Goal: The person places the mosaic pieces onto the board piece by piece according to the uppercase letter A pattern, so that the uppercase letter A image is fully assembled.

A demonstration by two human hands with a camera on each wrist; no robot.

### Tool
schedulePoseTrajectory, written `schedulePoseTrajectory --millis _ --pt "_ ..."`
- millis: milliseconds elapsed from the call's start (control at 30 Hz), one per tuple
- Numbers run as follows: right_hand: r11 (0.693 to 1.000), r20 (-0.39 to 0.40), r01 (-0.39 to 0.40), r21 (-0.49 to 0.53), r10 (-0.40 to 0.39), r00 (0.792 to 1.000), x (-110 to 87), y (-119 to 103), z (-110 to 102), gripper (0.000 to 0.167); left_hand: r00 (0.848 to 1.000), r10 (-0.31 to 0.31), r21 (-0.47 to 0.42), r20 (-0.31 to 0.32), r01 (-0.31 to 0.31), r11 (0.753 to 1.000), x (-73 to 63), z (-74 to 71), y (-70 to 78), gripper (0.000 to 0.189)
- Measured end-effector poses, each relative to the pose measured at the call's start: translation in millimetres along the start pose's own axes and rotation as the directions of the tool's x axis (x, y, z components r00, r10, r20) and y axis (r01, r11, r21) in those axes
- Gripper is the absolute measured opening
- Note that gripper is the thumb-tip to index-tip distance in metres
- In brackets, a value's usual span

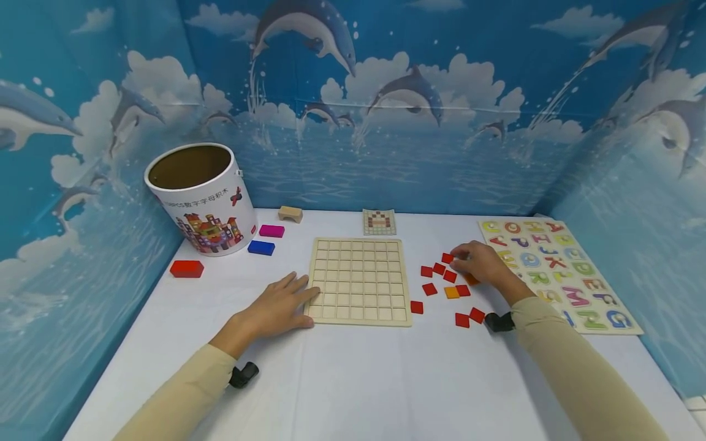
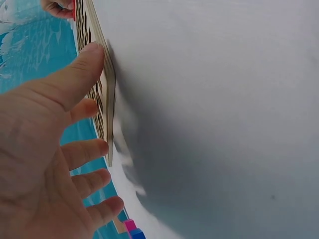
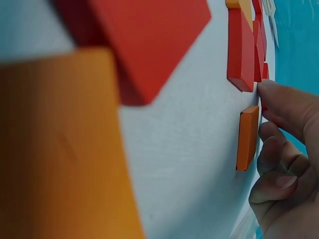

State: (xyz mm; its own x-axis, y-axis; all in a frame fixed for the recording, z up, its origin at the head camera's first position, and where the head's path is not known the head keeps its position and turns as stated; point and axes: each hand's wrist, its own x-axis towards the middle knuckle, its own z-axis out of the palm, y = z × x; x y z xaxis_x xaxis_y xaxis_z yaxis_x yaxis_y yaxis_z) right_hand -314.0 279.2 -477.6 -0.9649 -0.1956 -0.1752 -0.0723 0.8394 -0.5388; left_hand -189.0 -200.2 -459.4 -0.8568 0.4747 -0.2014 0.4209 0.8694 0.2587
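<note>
My left hand (image 1: pixel 280 308) rests at the left edge of a wooden grid board (image 1: pixel 358 282), fingers spread and nearly straight. In the left wrist view, the thumb (image 2: pixel 82 69) touches the board's rim (image 2: pixel 110 89). At the right, my right hand (image 1: pixel 478 262) pinches a red square tile (image 1: pixel 448 258) between thumb and fingertips, its other fingers curled in. An orange tile (image 3: pixel 247 139) lies just under those curled fingers in the right wrist view. Around the hand lie several loose red tiles (image 1: pixel 429 288) and an orange-yellow tile (image 1: pixel 451 293).
A small pattern card (image 1: pixel 379 222) lies behind the board. A white bucket (image 1: pixel 220 208) stands at the back left, near red (image 1: pixel 187 269), blue (image 1: pixel 261 247) and magenta (image 1: pixel 271 231) blocks and a wooden arch block (image 1: pixel 290 214). At the right lies an alphabet board (image 1: pixel 557 275).
</note>
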Motion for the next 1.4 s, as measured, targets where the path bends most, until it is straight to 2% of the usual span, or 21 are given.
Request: schedulePoseTrajectory --millis 200,333,433,533,733,800,867,1067,1400 --pt "0.999 0.013 0.025 0.021 -0.025 1.0 4.3 -1.3 -2.5 0.045 1.0 0.007 -0.03 -0.005 -0.007 1.0 1.7 2.2 -1.1 0.073" --pt "0.997 0.011 0.046 0.059 -0.046 0.999 8.5 -12.5 -7.6 0.043 1.0 0.025 -0.05 -0.016 -0.026 0.998 2.0 2.1 -1.9 0.074" --pt "0.995 0.004 0.078 0.066 -0.078 0.997 16.8 -33.6 -7.4 0.041 0.999 0.031 -0.048 -0.022 -0.032 0.998 3.3 2.9 -2.6 0.074" --pt "0.99 0.007 0.13 0.058 -0.131 0.991 29.7 -65.2 1.0 0.037 0.999 0.034 -0.051 -0.025 -0.035 0.998 4.8 3.8 -1.4 0.074" --pt "0.963 0.08 0.259 0.07 -0.264 0.961 54.8 -131.4 37.8 0.033 0.999 0.036 -0.07 -0.019 -0.038 0.997 5.7 7.5 1.7 0.074" --pt "0.956 0.104 0.288 0.056 -0.292 0.951 61.1 -146.6 49.0 0.031 0.999 0.029 -0.069 -0.018 -0.031 0.997 5.8 8.7 1.4 0.074" --pt "0.956 0.113 0.291 0.031 -0.292 0.95 65.6 -157.0 57.5 0.029 0.999 0.026 -0.075 -0.024 -0.028 0.997 6.3 9.0 0.9 0.074" --pt "0.971 0.092 0.235 -0.035 -0.231 0.969 70.2 -168.2 70.1 0.028 0.999 0.036 -0.063 -0.039 -0.039 0.997 9.5 5.0 0.0 0.07" --pt "0.972 0.079 0.225 -0.063 -0.22 0.972 69.3 -171.7 74.9 0.032 1.0 0.014 -0.055 0.004 -0.013 0.998 9.2 3.5 -2.2 0.069"
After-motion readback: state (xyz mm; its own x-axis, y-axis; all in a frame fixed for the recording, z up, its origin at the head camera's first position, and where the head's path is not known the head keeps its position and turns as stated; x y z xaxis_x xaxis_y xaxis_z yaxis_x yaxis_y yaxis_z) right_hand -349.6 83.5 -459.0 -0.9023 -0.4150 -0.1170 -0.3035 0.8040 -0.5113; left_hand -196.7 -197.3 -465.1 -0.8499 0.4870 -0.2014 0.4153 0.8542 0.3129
